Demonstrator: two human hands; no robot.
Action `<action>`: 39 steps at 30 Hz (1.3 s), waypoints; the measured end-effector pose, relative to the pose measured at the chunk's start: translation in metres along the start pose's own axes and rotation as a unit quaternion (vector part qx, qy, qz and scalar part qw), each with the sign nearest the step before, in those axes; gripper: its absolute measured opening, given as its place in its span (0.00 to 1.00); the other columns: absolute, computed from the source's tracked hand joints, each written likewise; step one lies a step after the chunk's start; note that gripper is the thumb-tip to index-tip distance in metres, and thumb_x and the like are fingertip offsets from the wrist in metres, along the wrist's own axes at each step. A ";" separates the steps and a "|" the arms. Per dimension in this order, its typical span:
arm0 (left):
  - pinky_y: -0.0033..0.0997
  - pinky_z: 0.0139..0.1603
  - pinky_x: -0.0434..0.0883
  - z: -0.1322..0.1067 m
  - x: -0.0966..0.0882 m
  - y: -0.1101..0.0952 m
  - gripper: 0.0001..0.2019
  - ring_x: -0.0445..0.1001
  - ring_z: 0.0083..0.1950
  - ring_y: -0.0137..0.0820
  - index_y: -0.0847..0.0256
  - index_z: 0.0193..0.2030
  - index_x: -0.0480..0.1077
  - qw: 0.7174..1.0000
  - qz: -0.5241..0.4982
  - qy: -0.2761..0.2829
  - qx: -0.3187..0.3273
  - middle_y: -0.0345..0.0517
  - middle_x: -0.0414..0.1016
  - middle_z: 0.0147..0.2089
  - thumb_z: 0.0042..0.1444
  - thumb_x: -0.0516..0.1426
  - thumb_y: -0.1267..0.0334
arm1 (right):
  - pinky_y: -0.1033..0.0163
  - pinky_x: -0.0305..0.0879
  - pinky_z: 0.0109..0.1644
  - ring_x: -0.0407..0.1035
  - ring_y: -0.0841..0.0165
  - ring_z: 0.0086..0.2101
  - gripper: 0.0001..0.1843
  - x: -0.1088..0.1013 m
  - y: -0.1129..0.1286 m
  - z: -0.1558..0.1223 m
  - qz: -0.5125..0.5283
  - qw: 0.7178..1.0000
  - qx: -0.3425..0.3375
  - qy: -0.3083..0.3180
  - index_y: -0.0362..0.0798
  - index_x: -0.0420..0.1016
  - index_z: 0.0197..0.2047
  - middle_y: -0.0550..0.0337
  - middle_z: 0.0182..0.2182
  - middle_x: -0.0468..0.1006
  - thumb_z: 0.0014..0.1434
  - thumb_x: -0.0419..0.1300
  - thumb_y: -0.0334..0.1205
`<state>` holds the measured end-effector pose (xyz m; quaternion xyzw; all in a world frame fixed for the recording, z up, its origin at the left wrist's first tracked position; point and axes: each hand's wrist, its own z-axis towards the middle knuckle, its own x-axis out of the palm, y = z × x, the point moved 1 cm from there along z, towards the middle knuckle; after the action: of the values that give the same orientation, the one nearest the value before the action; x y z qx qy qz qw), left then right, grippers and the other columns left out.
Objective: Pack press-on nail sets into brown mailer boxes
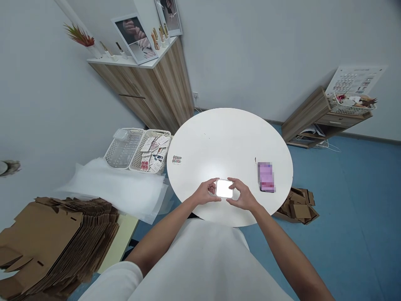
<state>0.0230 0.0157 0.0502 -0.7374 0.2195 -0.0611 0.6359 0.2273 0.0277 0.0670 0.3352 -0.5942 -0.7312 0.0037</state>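
Both my hands meet over the near edge of a round white table (225,138). Between them is a small white rectangular box (224,188), bright and washed out. My left hand (207,193) grips its left side with curled fingers. My right hand (241,195) pinches its right side, fingers over the top edge. A small card of pink press-on nails (177,159) lies at the table's left rim. A phone with a pink screen (266,177) lies to the right of my hands.
Two white baskets (138,148), one holding nail cards, sit left of the table on white foam sheets (119,188). Flat cardboard boxes (53,242) are stacked at lower left, more cardboard (299,205) on the blue floor at right. Wooden cabinets stand against the walls.
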 end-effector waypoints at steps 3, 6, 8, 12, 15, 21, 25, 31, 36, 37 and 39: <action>0.31 0.37 0.65 0.001 0.001 -0.001 0.41 0.66 0.33 0.26 0.56 0.57 0.55 1.000 -0.019 0.002 -0.003 0.40 0.66 0.35 0.34 0.65 0.59 | 0.55 0.62 0.43 0.59 0.57 0.50 0.19 0.000 -0.003 0.000 0.025 1.000 0.011 -0.003 0.50 0.64 0.36 0.48 0.51 0.63 0.38 0.63 0.40; 0.31 0.36 0.65 0.003 0.002 -0.003 0.40 0.66 0.33 0.26 0.56 0.57 0.55 0.999 -0.038 0.007 0.000 0.41 0.66 0.35 0.34 0.65 0.59 | 0.57 0.63 0.42 0.59 0.58 0.50 0.19 -0.001 -0.007 -0.001 0.050 0.999 0.022 -0.004 0.50 0.64 0.35 0.49 0.51 0.63 0.37 0.64 0.40; 0.30 0.35 0.65 0.004 0.002 -0.004 0.40 0.65 0.32 0.25 0.56 0.57 0.56 0.999 -0.045 0.008 -0.001 0.40 0.65 0.34 0.34 0.65 0.59 | 0.57 0.63 0.42 0.60 0.58 0.50 0.19 -0.002 -0.008 -0.001 0.065 0.998 0.026 -0.008 0.50 0.64 0.34 0.49 0.51 0.63 0.37 0.64 0.40; 0.28 0.32 0.66 0.004 0.004 -0.004 0.40 0.64 0.30 0.23 0.57 0.56 0.57 0.998 -0.059 0.014 -0.013 0.40 0.64 0.33 0.33 0.65 0.60 | 0.57 0.63 0.43 0.62 0.59 0.48 0.19 -0.003 -0.007 -0.002 0.095 0.994 0.044 -0.011 0.49 0.65 0.34 0.48 0.50 0.64 0.36 0.65 0.41; 0.27 0.30 0.66 0.004 0.005 -0.005 0.40 0.64 0.30 0.24 0.57 0.56 0.58 0.996 -0.081 0.016 -0.022 0.40 0.64 0.32 0.32 0.66 0.61 | 0.57 0.63 0.44 0.62 0.59 0.48 0.20 -0.005 -0.005 -0.001 0.102 0.993 0.050 -0.013 0.49 0.66 0.34 0.49 0.50 0.64 0.36 0.65 0.41; 0.28 0.34 0.66 0.006 0.005 -0.009 0.39 0.66 0.34 0.25 0.55 0.58 0.55 0.987 -0.151 0.018 -0.046 0.43 0.65 0.36 0.36 0.64 0.64 | 0.57 0.62 0.45 0.62 0.59 0.48 0.19 -0.006 -0.006 0.005 0.100 0.993 0.054 -0.025 0.50 0.66 0.34 0.49 0.49 0.65 0.36 0.65 0.41; 0.28 0.33 0.66 0.001 0.003 -0.003 0.36 0.67 0.32 0.23 0.54 0.57 0.55 0.974 -0.205 0.008 -0.097 0.44 0.66 0.38 0.40 0.63 0.65 | 0.56 0.61 0.47 0.62 0.60 0.48 0.19 -0.005 -0.008 0.003 0.105 0.993 0.052 -0.028 0.49 0.66 0.34 0.50 0.49 0.65 0.36 0.65 0.40; 0.27 0.32 0.66 -0.012 0.008 0.017 0.20 0.69 0.29 0.24 0.64 0.44 0.65 0.967 -0.207 -0.012 -0.146 0.41 0.67 0.29 0.41 0.61 0.68 | 0.56 0.60 0.47 0.63 0.61 0.46 0.21 -0.001 -0.006 -0.004 0.082 0.994 0.067 0.010 0.50 0.66 0.38 0.53 0.49 0.66 0.38 0.64 0.41; 0.27 0.31 0.66 -0.011 0.013 0.026 0.17 0.69 0.28 0.24 0.63 0.41 0.65 0.973 -0.169 -0.047 -0.148 0.38 0.67 0.27 0.41 0.58 0.73 | 0.60 0.64 0.36 0.70 0.67 0.31 0.18 0.005 -0.009 0.003 0.114 0.982 0.149 -0.011 0.52 0.65 0.41 0.58 0.41 0.71 0.47 0.57 0.49; 0.27 0.31 0.66 -0.011 0.015 0.027 0.17 0.69 0.27 0.23 0.63 0.41 0.65 0.974 -0.163 -0.050 -0.147 0.38 0.67 0.27 0.41 0.57 0.73 | 0.61 0.63 0.34 0.70 0.68 0.29 0.17 0.007 -0.011 0.005 0.123 0.978 0.168 -0.023 0.52 0.66 0.40 0.60 0.38 0.72 0.50 0.54 0.52; 0.27 0.31 0.67 -0.012 0.017 0.029 0.16 0.69 0.27 0.23 0.63 0.40 0.65 0.976 -0.156 -0.052 -0.140 0.37 0.66 0.26 0.41 0.57 0.73 | 0.61 0.63 0.32 0.70 0.70 0.25 0.18 0.010 -0.013 0.011 0.139 0.967 0.207 -0.051 0.51 0.67 0.36 0.61 0.32 0.73 0.53 0.47 0.55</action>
<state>0.0262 -0.0050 0.0208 -0.8465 0.0747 -0.0896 0.5195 0.2196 0.0369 0.0514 0.2053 -0.7729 -0.6004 0.0055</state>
